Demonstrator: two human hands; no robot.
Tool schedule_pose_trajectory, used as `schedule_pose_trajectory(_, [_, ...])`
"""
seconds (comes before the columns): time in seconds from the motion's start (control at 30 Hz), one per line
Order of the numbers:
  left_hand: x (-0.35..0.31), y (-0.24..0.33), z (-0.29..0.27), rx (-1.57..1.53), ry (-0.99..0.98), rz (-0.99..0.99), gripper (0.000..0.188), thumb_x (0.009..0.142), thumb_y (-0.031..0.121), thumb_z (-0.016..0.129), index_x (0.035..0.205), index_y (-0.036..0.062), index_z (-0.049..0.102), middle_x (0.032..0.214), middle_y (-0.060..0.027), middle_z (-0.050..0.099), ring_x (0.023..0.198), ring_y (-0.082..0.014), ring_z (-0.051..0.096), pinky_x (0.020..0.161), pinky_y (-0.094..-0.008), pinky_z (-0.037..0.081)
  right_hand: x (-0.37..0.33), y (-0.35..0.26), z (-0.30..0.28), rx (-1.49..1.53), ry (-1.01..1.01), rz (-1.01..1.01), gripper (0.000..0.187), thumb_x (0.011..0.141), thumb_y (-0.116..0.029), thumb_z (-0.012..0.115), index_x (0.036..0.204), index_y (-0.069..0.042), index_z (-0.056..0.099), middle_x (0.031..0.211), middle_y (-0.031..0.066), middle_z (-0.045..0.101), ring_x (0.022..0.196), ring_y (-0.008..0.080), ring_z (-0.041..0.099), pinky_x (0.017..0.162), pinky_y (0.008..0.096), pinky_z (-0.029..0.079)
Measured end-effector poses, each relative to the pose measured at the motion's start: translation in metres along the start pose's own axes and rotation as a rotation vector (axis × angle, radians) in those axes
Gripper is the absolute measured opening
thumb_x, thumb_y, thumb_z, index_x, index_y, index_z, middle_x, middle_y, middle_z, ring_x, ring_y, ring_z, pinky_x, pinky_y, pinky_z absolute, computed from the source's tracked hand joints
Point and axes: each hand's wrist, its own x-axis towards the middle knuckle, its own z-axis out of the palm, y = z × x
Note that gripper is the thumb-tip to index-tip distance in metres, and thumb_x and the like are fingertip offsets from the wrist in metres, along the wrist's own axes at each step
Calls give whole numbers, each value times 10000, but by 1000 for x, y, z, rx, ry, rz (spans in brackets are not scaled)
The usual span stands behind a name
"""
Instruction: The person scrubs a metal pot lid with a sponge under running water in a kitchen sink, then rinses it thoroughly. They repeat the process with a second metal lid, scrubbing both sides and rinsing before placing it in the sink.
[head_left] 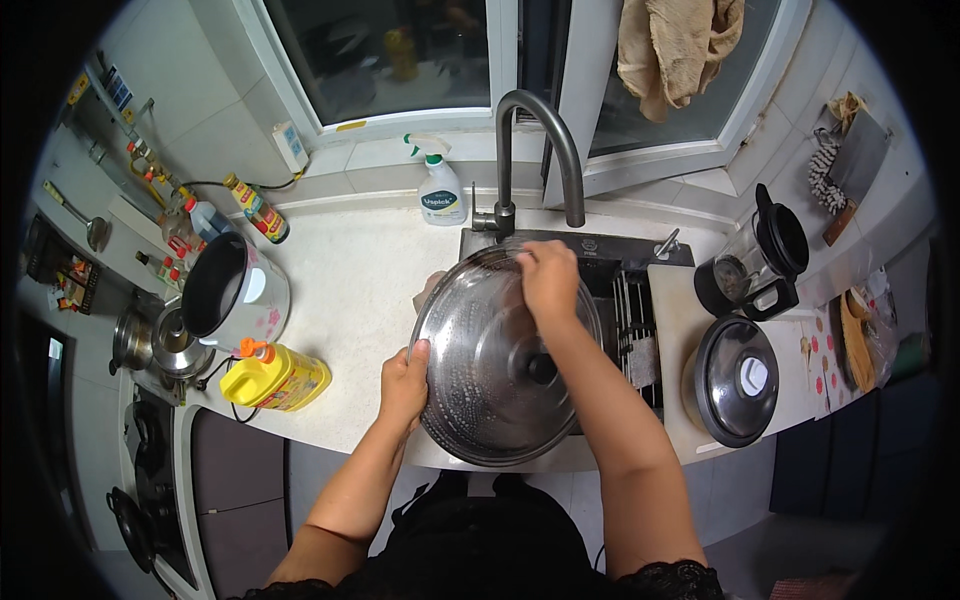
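Observation:
A large round metal pot lid (pixel 480 370) with a black knob is tilted up over the front of the sink (pixel 625 252), and its surface is wet with droplets. My left hand (pixel 405 385) grips the left rim, thumb on the upper face. Near the far rim, my right hand (pixel 550 285) presses on the lid with bent fingers, slightly blurred; whatever lies under those fingers is hidden. The dark gooseneck faucet (pixel 545 105) arches above, behind the lid. Part of a beige object (pixel 429 290) peeks out past the lid's left edge.
To the left stand a yellow jug (pixel 285 380), a white pot (pixel 262 305) and sauce bottles. A spray bottle (pixel 440 193) is behind the counter's middle. On the right are a cutting board (pixel 672 300), a lidded pot (pixel 735 385) and a blender jug (pixel 755 255). A metal rack (pixel 632 320) sits in the sink.

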Motion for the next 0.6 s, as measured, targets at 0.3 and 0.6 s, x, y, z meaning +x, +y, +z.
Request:
schedule_pose_trajectory(0.3, [-12, -7, 1, -105, 81, -29, 368, 982, 294, 480, 1031, -58, 576, 875, -90, 635, 729, -139, 578, 684, -283, 490, 21, 1, 16, 23, -127, 90, 104, 785, -115, 632, 810, -52, 711, 901, 136, 672, 878, 314, 599, 813, 439, 463])
schedule_pose_trajectory(0.6, [-21, -3, -3, -143, 112, -47, 373, 982, 299, 476, 1036, -57, 572, 917, -103, 633, 784, -153, 587, 719, -301, 495, 0, -35, 24, 135, -226, -260, 248, 798, -52, 546, 976, -97, 713, 970, 89, 682, 957, 267, 581, 905, 344, 454])
